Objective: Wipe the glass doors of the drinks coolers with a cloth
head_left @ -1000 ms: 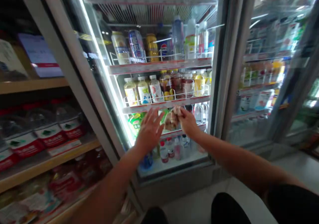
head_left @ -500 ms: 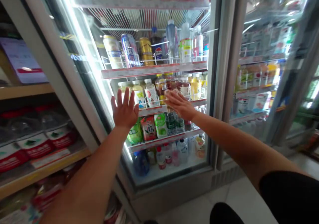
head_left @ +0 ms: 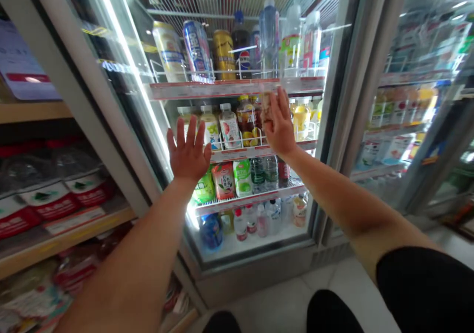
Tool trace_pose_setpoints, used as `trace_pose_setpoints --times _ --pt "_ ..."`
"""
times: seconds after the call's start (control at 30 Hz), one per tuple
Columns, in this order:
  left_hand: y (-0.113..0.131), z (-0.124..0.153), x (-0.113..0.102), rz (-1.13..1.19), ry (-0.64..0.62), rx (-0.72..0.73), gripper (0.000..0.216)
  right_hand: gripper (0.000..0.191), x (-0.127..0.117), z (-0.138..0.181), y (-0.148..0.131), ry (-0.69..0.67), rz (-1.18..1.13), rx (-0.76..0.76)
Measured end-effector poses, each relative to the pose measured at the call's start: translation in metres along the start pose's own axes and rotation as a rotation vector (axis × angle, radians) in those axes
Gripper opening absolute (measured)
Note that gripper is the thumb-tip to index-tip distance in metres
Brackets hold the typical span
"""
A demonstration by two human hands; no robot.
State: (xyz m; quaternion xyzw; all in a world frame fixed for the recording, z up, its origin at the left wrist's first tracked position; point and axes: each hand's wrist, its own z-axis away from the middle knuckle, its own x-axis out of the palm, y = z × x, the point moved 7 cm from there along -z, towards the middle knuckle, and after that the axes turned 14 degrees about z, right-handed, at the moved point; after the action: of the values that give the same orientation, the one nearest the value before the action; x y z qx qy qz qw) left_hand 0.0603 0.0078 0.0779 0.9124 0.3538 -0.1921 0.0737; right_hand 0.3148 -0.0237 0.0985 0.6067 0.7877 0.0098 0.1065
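Left hand [head_left: 188,150] before glass door [head_left: 255,257], fingers spread wide. Right hand [head_left: 280,126]: fingers extended, pale cloth [head_left: 266,107] just beside them, by glass; whether they grip it, cannot tell. White-capped bottle [head_left: 229,127] behind glass, between both hands' fingers.

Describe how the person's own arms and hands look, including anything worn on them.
The left hand and right hand are gloveless, with no wristwear visible. The left forearm and right forearm are bare; a plain black sleeve shows at right, none at left.
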Motion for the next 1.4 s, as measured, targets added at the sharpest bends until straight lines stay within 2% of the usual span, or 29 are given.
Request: trace_pose_setpoints --times 0.07,0.13,0.2,0.27,0.37,0.43,0.5,0.63,0.73,0.93,1.13,1.23,1.4 --pt "0.000 -0.001 -0.001 0.020 0.004 -0.004 0.063 0.077 -0.001 0.019 0.001 -0.048 -0.017 -0.081" --pt "0.000 -0.002 -0.001 0.029 0.008 0.002 0.063 0.073 0.004 0.048 -0.008 -0.213 -0.038 -0.269" --pt "0.000 -0.002 -0.001 0.037 0.016 0.003 0.063 0.067 0.006 0.071 -0.004 -0.341 -0.015 -0.335" --pt "0.001 -0.002 -0.002 0.060 0.024 -0.008 0.064 0.066 -0.002 0.073 0.019 -0.319 0.042 -0.206" --pt "0.003 -0.002 -0.003 0.094 0.025 -0.026 0.064 0.069 -0.024 0.057 0.063 -0.120 0.106 0.085" --pt "0.004 -0.002 -0.004 0.103 0.020 -0.034 0.063 0.070 -0.032 0.052 0.077 -0.058 0.124 0.167" --pt "0.005 -0.002 -0.005 0.119 0.024 -0.044 0.064 0.066 -0.029 0.057 0.072 -0.100 0.126 0.119" --pt "0.005 -0.002 -0.006 0.167 0.030 -0.064 0.064 0.053 -0.014 0.091 0.039 -0.256 0.112 -0.082" --pt "0.006 -0.002 -0.005 0.161 0.020 -0.067 0.065 0.049 -0.009 0.111 0.026 -0.271 0.120 -0.128" --pt "0.004 0.002 -0.003 0.021 0.021 0.010 0.063 0.050 -0.005 0.115 0.026 -0.248 0.120 -0.130" --pt "-0.001 0.007 -0.002 -0.164 0.083 0.149 0.071 0.075 -0.001 0.118 0.021 -0.150 0.108 -0.085" --pt "-0.006 0.006 -0.002 -0.173 0.054 0.142 0.073 0.084 0.003 0.114 0.015 -0.145 0.139 -0.038" --pt "-0.012 0.007 -0.004 -0.140 0.032 0.098 0.077 0.086 0.012 0.106 0.007 -0.141 0.091 -0.002"
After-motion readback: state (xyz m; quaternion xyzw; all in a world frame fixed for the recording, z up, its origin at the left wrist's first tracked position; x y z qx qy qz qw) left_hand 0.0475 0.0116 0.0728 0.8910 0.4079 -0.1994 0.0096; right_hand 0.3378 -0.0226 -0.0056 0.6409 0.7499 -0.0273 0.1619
